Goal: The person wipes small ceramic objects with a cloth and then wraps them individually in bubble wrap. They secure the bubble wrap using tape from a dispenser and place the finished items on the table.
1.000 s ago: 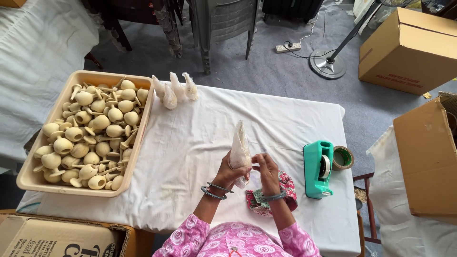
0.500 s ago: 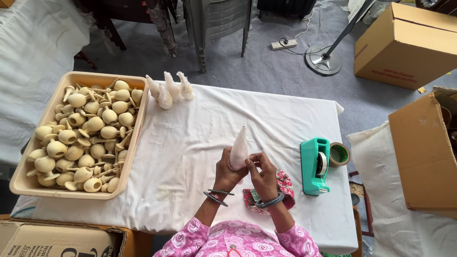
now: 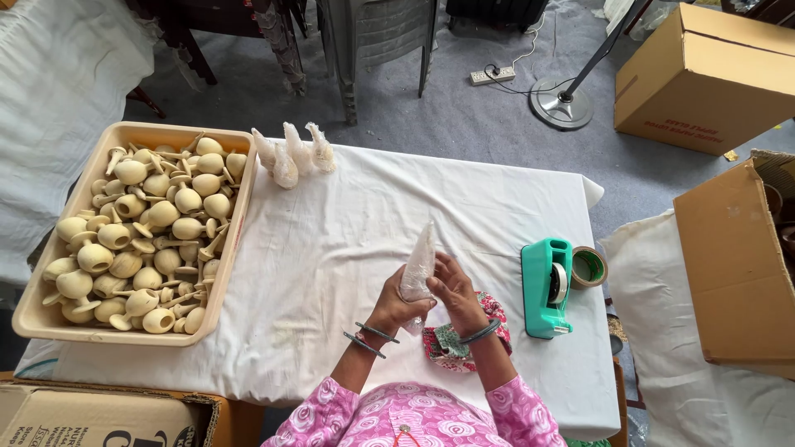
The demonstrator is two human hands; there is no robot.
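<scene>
Wrapped piece (image 3: 418, 265): pale, cone-shaped bundle in thin translucent wrap, point up, held above the counter (image 3: 331, 248) near its front edge, roughly mid-width. What's inside is hidden by the wrap.

Left hand (image 3: 396, 305): clenched around the lower part of the bundle from the left and underneath. Right hand (image 3: 454, 294): fingers closed on the lower right side, touching the wrap. Both hands are on the same piece, wrists with bangles.

Step, as I read it: wrapping stage, base of the bundle being gathered or twisted shut. Can't tell if the end is already sealed; the hands cover it.

Next move likely calls for: keeping the gather tight with one hand so the wrap doesn't spring open, and freeing the other. Tape dispenser (image 3: 547, 285), teal, sits just right of the right hand, with a loose tape roll (image 3: 590, 267) touching or just beside it.

Around:
- Patterned cloth (image 3: 451, 341) on the counter under the hands.
- Three finished wrapped bundles (image 3: 291, 154) at the far edge, standing or leaning close together.
- Beige tray (image 3: 33, 319) on the left, piled with unwrapped pale goblet-shaped pieces (image 3: 153, 236).
- Cardboard boxes (image 3: 704, 74) on the floor to the right, another at bottom left.
</scene>
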